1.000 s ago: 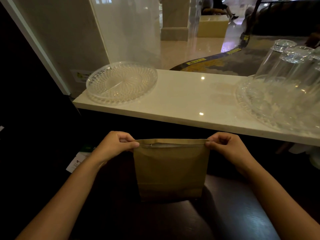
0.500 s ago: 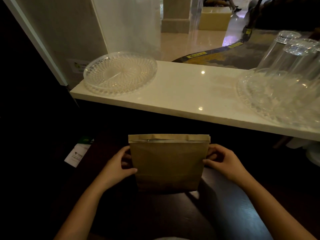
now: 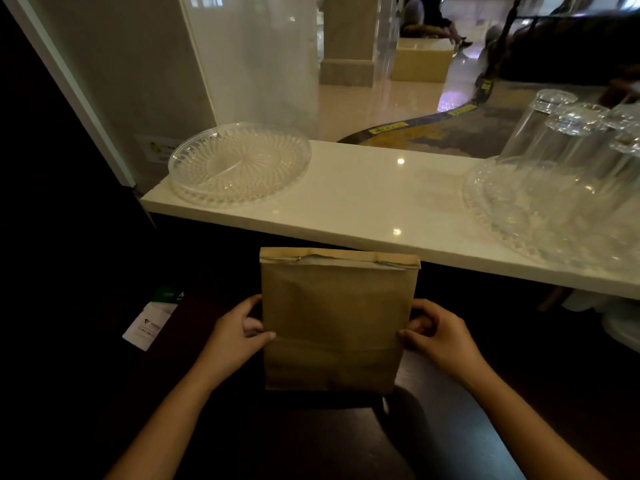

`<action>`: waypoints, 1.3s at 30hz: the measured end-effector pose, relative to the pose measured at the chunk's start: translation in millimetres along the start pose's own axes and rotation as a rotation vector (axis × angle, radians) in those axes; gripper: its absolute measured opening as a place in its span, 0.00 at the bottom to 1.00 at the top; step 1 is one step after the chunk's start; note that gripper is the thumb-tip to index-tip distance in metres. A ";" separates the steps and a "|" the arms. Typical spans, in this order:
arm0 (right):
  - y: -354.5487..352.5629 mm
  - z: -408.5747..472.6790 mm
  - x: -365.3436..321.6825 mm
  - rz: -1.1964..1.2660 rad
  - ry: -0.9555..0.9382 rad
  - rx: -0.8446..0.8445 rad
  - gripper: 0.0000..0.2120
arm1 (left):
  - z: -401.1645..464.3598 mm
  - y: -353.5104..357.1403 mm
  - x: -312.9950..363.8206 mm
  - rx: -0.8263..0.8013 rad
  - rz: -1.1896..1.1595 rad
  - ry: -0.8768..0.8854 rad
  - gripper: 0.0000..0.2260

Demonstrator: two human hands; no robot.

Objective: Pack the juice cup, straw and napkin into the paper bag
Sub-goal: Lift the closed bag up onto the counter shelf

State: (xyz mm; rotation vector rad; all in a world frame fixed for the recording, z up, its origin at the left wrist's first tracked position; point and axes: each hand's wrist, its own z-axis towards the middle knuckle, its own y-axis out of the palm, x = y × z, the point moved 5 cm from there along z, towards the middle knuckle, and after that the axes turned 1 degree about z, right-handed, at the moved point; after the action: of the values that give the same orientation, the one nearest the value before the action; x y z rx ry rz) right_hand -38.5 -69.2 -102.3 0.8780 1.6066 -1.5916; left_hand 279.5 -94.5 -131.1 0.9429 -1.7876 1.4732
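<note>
A brown paper bag (image 3: 334, 317) stands upright on the dark table (image 3: 450, 427) in front of me, its top edge folded over shut. My left hand (image 3: 235, 332) grips the bag's left side at mid height, thumb on the front. My right hand (image 3: 438, 332) grips the right side the same way. The juice cup, straw and napkin are not visible; whatever is inside the bag is hidden.
A white stone counter (image 3: 381, 202) runs behind the bag. On it sit a clear ribbed plastic plate (image 3: 239, 164) at left and a clear tray with upturned glasses (image 3: 561, 174) at right. A white and green card (image 3: 152, 320) lies at left.
Both hands slid down from the bag's folded top corners to its sides at mid height. The bag stays upright with its top folded.
</note>
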 end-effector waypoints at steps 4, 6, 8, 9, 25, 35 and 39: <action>-27.2 -0.2 -41.4 -0.005 -0.072 0.044 0.19 | 8.4 -29.4 42.0 0.024 0.017 0.118 0.33; -46.2 1.4 -67.3 0.001 -0.116 0.081 0.20 | 13.4 -47.3 69.7 0.022 -0.010 0.168 0.31; -67.6 4.1 -91.3 0.018 -0.158 0.125 0.21 | 18.0 -61.9 98.1 0.020 -0.056 0.208 0.30; -78.2 6.1 -102.1 0.029 -0.176 0.147 0.21 | 20.2 -67.6 112.2 0.026 -0.068 0.228 0.29; -175.4 89.6 -184.4 -0.023 -0.258 0.321 0.17 | 124.8 -103.5 268.3 0.034 0.050 0.448 0.31; -168.3 157.8 -142.6 -0.155 -0.152 0.393 0.17 | 184.3 -72.8 260.0 0.054 0.052 0.421 0.27; -166.1 167.6 -133.8 -0.091 -0.137 0.380 0.18 | 198.9 -66.9 254.3 0.038 0.001 0.397 0.27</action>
State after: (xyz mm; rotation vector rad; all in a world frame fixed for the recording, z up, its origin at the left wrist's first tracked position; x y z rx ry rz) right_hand -106.7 -238.0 98.9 0.8738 1.2860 -2.0173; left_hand 191.4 -332.0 79.9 0.6125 -1.4754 1.5717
